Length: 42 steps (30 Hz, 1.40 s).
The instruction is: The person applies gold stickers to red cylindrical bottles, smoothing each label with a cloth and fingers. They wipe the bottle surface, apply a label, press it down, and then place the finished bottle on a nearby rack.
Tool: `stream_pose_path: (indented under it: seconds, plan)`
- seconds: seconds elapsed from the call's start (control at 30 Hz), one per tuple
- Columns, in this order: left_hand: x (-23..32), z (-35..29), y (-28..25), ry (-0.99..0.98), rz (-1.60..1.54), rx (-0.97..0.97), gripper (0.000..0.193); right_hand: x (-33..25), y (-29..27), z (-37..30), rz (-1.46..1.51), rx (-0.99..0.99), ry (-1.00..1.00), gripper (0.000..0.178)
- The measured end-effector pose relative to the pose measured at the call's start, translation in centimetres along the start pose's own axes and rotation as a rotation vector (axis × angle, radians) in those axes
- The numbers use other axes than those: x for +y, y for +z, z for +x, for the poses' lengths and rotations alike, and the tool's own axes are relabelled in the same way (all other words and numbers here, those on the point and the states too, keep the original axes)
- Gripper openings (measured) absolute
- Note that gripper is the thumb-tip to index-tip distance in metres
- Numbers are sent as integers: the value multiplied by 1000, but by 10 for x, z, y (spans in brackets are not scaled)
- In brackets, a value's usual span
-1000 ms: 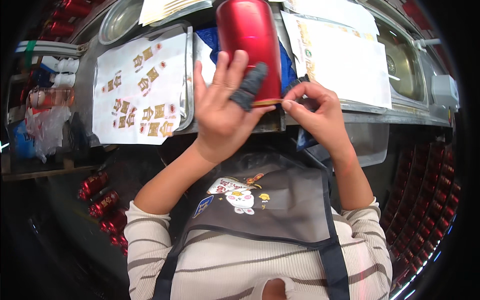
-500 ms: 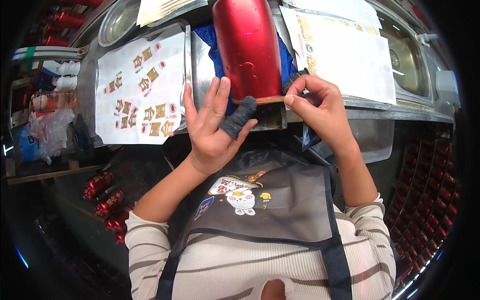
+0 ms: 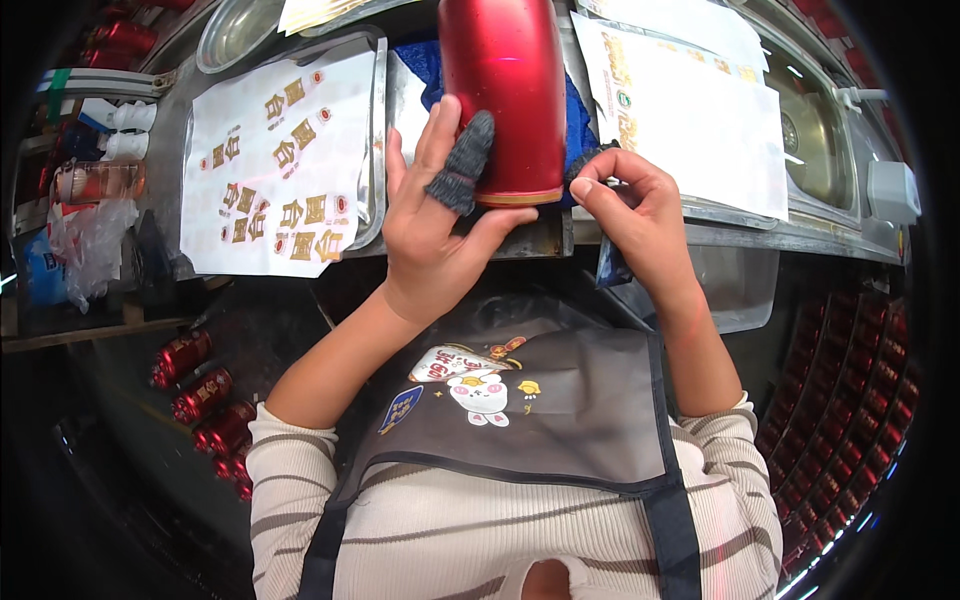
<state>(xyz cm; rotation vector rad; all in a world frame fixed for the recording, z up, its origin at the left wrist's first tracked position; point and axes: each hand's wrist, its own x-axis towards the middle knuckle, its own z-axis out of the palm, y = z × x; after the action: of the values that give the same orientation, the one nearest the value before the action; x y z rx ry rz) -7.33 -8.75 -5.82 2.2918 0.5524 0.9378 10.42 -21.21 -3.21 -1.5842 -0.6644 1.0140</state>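
While the left hand (image 3: 430, 238) lies open against the red bottle (image 3: 508, 90), keep it still; the right hand (image 3: 643, 215) pinches beside it.

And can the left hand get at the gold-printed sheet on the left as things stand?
Probably yes: the left hand is at the red container, close by, and only the tray's edge seems to lie between it and the sheet.

Bottle (image 3: 505, 90) on cloth (image 3: 579, 125) between sheets (image 3: 270, 165)
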Motion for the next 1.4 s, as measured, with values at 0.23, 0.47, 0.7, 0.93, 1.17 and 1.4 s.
stream_pose_path:
  seconds: [0.23,0.47,0.7,0.93,1.17,1.4]
  plan:
    - [-6,-52,-14,-22,97,-94,49,-1,33,-9,-458,180,-346,44]
    - [0,-39,-12,54,172,-103,40,1,40,-5,-422,235,-337,53]
    - [4,-31,-11,123,231,-115,34,10,33,-4,-241,191,-344,43]
    - [24,-11,1,156,335,-64,44,14,25,-4,-69,128,-244,23]
    - [3,-9,8,-132,-93,17,67,20,28,-8,-236,206,-499,35]
    - [7,-35,-2,-163,10,-16,54,15,48,0,-524,326,-540,61]
